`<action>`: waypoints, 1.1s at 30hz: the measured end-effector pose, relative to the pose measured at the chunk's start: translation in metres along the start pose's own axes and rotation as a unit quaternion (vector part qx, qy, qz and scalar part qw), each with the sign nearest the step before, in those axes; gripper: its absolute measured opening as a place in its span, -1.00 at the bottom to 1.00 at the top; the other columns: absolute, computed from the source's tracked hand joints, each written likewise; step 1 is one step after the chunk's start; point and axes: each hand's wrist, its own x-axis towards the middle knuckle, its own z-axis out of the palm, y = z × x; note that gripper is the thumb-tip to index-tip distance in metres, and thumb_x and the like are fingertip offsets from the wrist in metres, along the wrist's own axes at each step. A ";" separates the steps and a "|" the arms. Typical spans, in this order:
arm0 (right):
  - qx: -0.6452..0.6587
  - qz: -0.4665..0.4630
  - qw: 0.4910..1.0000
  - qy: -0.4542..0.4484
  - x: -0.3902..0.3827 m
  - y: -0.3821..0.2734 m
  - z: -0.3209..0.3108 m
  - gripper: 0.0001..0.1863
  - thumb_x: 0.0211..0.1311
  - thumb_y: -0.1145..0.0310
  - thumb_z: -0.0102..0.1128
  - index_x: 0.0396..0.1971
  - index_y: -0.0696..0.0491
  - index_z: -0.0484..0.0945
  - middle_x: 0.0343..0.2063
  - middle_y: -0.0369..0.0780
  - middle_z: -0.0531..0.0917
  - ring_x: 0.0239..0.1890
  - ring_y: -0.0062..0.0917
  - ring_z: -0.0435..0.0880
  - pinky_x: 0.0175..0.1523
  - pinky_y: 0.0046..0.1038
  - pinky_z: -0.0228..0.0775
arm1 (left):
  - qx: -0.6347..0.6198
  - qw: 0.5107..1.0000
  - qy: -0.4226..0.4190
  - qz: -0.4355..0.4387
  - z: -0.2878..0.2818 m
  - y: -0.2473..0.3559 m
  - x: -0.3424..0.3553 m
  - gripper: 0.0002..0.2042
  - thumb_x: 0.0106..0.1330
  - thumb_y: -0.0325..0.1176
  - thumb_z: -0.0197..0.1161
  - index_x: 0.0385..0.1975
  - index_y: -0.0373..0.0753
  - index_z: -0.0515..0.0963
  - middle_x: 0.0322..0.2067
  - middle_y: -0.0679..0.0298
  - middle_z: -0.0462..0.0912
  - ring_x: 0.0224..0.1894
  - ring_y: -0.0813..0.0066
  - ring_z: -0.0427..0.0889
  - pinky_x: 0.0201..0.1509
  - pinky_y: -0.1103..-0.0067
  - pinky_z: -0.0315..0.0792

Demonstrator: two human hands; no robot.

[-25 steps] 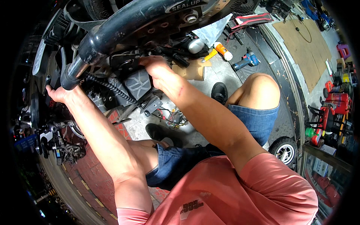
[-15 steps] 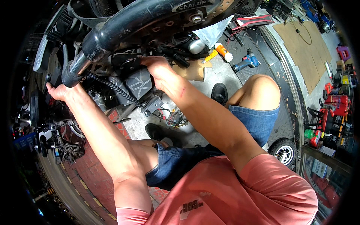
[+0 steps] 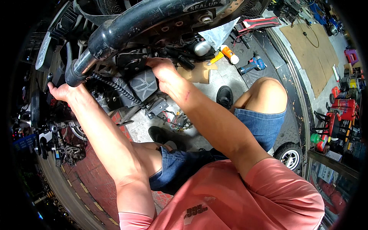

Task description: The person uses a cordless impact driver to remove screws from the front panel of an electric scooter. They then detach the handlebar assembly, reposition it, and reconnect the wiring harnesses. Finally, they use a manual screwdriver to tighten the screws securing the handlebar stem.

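Two hands, well apart, both at the black vehicle assembly. Left hand [image 3: 63,92] is just below the dark collar [image 3: 75,73] at the lower end of the chrome tube [image 3: 85,63]; fingers mostly hidden, can't tell if it grips. Right hand [image 3: 163,73] reaches in beside the patterned black panel [image 3: 141,85]; fingertips lost among dark parts, grip can't be told either. Black fork leg [image 3: 126,30] runs diagonally across the top of the view, down-left into the chrome tube. Ribbed black hose [image 3: 119,89] slants between the forearms; loose wires [image 3: 179,121] lie below the panel. Right of the right hand: cardboard [image 3: 200,73], yellow cutter [image 3: 216,58], orange-and-white bottle [image 3: 229,54], blue drill [image 3: 252,64]. Small wheel [image 3: 289,157] at lower right.
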 end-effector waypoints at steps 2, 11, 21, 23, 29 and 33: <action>-0.003 -0.002 1.000 0.004 0.001 0.000 -0.001 -0.89 0.29 0.46 0.31 -0.31 0.20 0.70 -0.30 -0.12 0.73 -0.28 -0.41 0.64 -0.14 -0.22 0.51 | -0.019 1.000 -0.017 -0.017 0.006 -0.001 -0.015 -0.29 0.38 0.11 0.00 0.39 -0.30 0.23 0.40 -0.03 0.28 0.45 -0.09 0.25 0.46 -0.15 0.11; -0.042 -0.020 0.998 0.037 -0.004 -0.002 0.001 -0.84 0.28 0.43 0.34 -0.25 0.21 0.70 -0.29 -0.13 0.73 -0.28 -0.43 0.63 -0.13 -0.24 0.48 | -0.012 1.000 -0.026 -0.001 0.004 -0.003 -0.013 -0.20 0.33 0.10 0.09 0.45 -0.33 0.15 0.48 -0.05 0.16 0.48 -0.07 0.20 0.49 -0.06 0.12; -0.035 -0.022 0.999 0.035 0.002 0.000 0.000 -0.87 0.25 0.47 0.33 -0.27 0.20 0.69 -0.32 -0.17 0.70 -0.28 -0.46 0.58 -0.09 -0.31 0.44 | 0.003 1.000 -0.014 -0.002 0.008 -0.003 -0.012 -0.35 0.46 0.07 -0.12 0.40 -0.28 0.26 0.39 -0.02 0.34 0.47 -0.12 0.25 0.44 -0.28 0.07; -0.063 -0.041 0.996 0.056 -0.008 -0.001 0.004 -0.90 0.26 0.48 0.32 -0.28 0.18 0.68 -0.32 -0.18 0.70 -0.28 -0.47 0.57 -0.08 -0.32 0.43 | -0.008 1.000 -0.001 -0.002 0.010 -0.003 -0.015 -0.35 0.46 0.07 -0.12 0.38 -0.28 0.29 0.38 -0.02 0.35 0.46 -0.12 0.26 0.44 -0.28 0.08; -0.071 -0.078 0.991 0.081 -0.017 -0.003 0.009 -0.92 0.26 0.46 0.33 -0.36 0.16 0.68 -0.38 -0.24 0.67 -0.32 -0.53 0.53 -0.09 -0.36 0.40 | -0.017 0.999 -0.026 0.028 0.009 -0.004 -0.013 -0.39 0.45 0.05 -0.09 0.33 -0.29 0.34 0.35 -0.03 0.39 0.43 -0.11 0.31 0.43 -0.23 0.12; -0.056 -0.062 0.994 0.065 -0.012 -0.001 0.006 -0.91 0.28 0.45 0.35 -0.36 0.15 0.68 -0.42 -0.27 0.65 -0.34 -0.56 0.50 -0.13 -0.37 0.38 | -0.036 0.999 -0.010 0.026 0.012 -0.004 -0.014 -0.41 0.45 0.01 -0.06 0.32 -0.29 0.35 0.33 -0.04 0.41 0.41 -0.11 0.34 0.43 -0.22 0.14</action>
